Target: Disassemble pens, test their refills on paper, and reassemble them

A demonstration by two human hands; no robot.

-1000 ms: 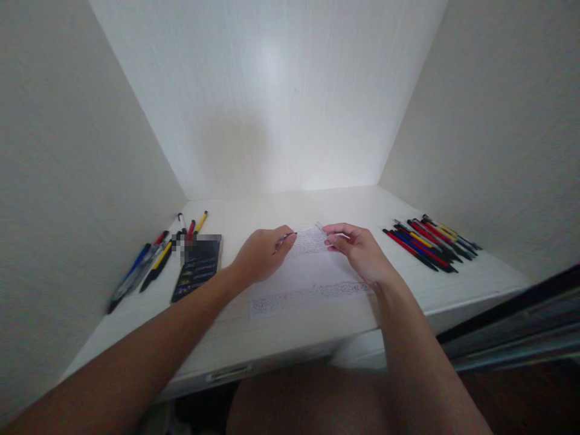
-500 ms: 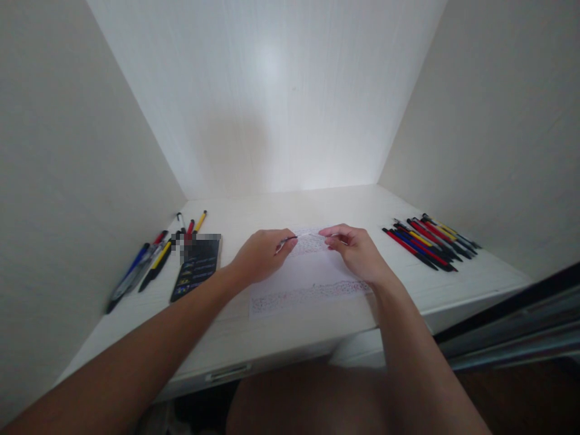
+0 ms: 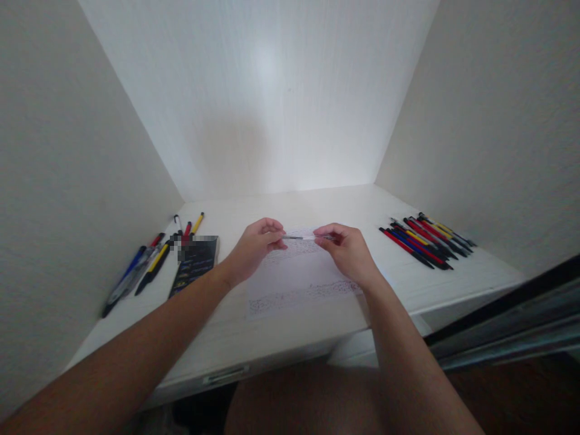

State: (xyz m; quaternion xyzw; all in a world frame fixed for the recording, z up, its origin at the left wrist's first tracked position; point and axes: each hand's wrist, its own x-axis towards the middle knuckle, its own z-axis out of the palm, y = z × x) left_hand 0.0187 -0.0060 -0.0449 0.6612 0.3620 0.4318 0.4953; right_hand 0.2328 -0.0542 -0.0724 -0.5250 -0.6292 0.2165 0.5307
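Observation:
Both hands are raised over a white sheet of paper (image 3: 294,275) that carries dense small marks along its far and near bands. My left hand (image 3: 259,244) is closed in a pinch on a thin dark pen refill (image 3: 293,237). Opposite it, my right hand (image 3: 345,248) pinches a clear pen barrel (image 3: 309,238). Refill and barrel lie end to end in one level line between the fingertips; whether the refill is inside the barrel is too small to tell. Part of the barrel is hidden by the right fingers.
Left of the paper lies a dark phone (image 3: 197,260), partly covered by my left forearm. Several pens (image 3: 149,266) lie along the left wall, and a row of pens (image 3: 426,238) lies at the right. White panels enclose the desk (image 3: 226,338) on three sides.
My left hand has turned and shifted slightly left, its fingers now more extended. The refill, angled in the left hand before, now lines up with the barrel in the right hand.

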